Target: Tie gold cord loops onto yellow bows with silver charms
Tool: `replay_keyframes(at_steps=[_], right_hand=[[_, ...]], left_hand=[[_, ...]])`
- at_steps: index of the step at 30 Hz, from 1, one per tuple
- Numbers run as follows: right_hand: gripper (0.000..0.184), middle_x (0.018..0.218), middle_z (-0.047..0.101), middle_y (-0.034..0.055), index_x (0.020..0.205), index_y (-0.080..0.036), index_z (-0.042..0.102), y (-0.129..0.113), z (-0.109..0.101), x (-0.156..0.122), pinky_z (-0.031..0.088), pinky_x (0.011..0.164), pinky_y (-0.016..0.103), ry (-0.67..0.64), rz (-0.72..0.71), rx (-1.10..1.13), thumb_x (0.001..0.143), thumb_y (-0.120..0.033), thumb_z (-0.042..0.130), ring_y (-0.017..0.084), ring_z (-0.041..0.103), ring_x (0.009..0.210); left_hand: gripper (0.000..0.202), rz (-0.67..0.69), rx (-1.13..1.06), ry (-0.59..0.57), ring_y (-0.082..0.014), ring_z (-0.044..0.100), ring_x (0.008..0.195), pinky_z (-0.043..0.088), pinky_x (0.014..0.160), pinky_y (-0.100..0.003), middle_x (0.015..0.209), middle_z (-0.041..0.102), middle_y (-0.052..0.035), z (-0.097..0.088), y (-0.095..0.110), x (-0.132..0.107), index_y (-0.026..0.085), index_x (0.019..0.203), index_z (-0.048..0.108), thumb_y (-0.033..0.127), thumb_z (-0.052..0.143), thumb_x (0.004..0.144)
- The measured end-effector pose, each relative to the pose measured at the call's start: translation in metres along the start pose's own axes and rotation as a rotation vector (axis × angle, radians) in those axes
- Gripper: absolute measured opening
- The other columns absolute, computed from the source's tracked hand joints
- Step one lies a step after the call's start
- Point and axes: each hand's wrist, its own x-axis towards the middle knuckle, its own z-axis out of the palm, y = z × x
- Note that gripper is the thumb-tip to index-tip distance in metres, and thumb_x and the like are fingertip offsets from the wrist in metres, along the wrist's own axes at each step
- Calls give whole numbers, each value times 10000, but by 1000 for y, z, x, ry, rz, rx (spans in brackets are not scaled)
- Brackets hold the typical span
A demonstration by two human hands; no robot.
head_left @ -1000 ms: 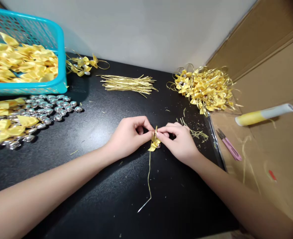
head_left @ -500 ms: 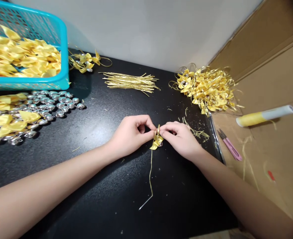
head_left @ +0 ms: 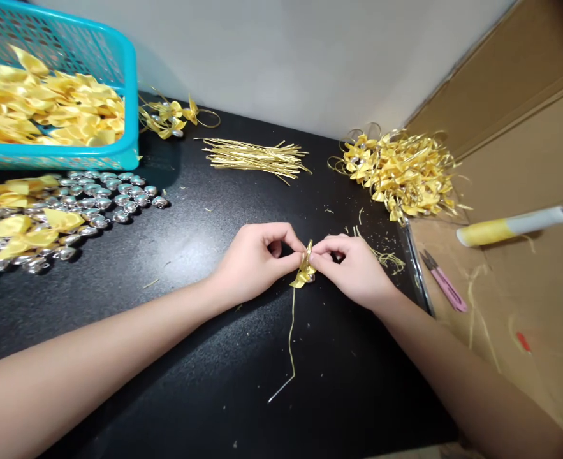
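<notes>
Between my two hands is a yellow ribbon bow (head_left: 303, 276) with a gold cord bent into a loop at its top and a silver bell-like bead partly showing behind. My left hand (head_left: 261, 260) pinches it from the left with thumb and forefinger. From the right, my right hand (head_left: 350, 266) pinches the same piece, fingertips nearly meeting the left ones. A yellow thread (head_left: 291, 331) hangs from the bow across the black table toward me, ending at a needle (head_left: 280, 389) lying on the surface. Fingertips hide the exact spot where the cord meets the bow.
A turquoise basket (head_left: 132, 102) holds yellow bows; silver beads (head_left: 123, 201) and more bows lie below it. Gold cords (head_left: 257, 157) lie at the back. Finished-looking bow pieces (head_left: 405, 172) are heaped back right. Pink thread snips (head_left: 444, 282) and a thread-wound tube (head_left: 513, 226) rest on cardboard.
Both hands stay pinched on the bow, with only slight finger movement; the cord loop now leans a little more to the right. The whole view has shifted slightly.
</notes>
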Motion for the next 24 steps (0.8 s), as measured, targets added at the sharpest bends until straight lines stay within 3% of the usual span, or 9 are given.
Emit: replay_keyframes(at_steps=[17,24], right_hand=[[163,599,522,-33,637,-212,692,3,-5,-5,333,721,336,-19,-60,-45,777,-238,614,141,486,673],[141,631,527,-23,756,-222,737,5,-7,-5,331,711,328,-4,-48,-6,783,-272,607,150,487,690]], left_hand=[[81,-18,0,24,-94,452,529,349,505,-219,721,723,-33,0,0,0,165,716,704,229,673,756],[91,-4,-17,15,-89,455,516,343,498,-214,699,711,-22,0,-1,-1,168,714,709,245,687,757]])
